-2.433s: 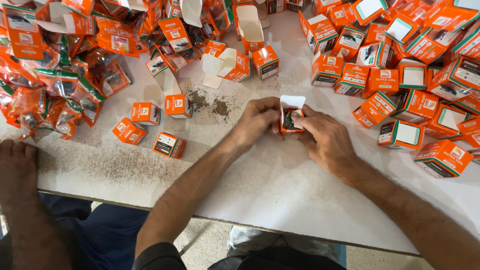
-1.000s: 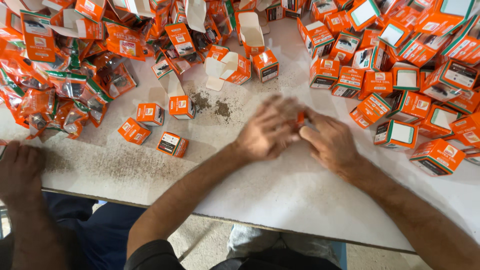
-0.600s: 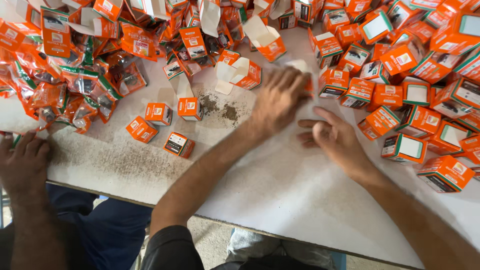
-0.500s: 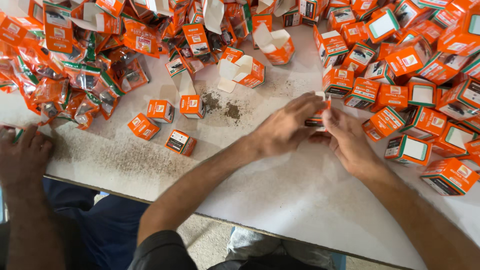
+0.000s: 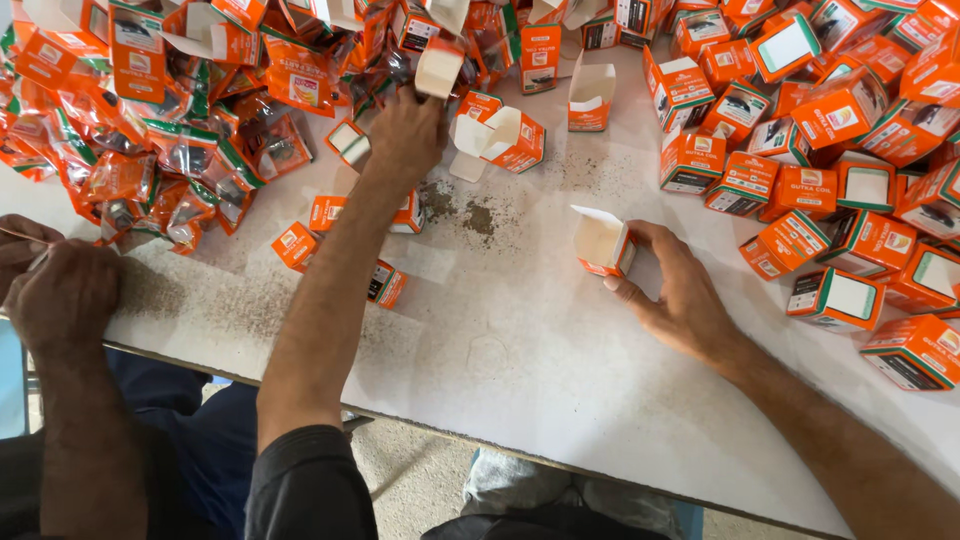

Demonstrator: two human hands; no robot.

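Holding an open carton (image 5: pixel 603 243) — right hand (image 5: pixel 678 290); left hand (image 5: pixel 403 130) among packets (image 5: pixel 240 150).

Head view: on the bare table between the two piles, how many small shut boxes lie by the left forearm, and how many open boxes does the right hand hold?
Small shut boxes by the left forearm: 4
Open box in the right hand: 1
Total: 5
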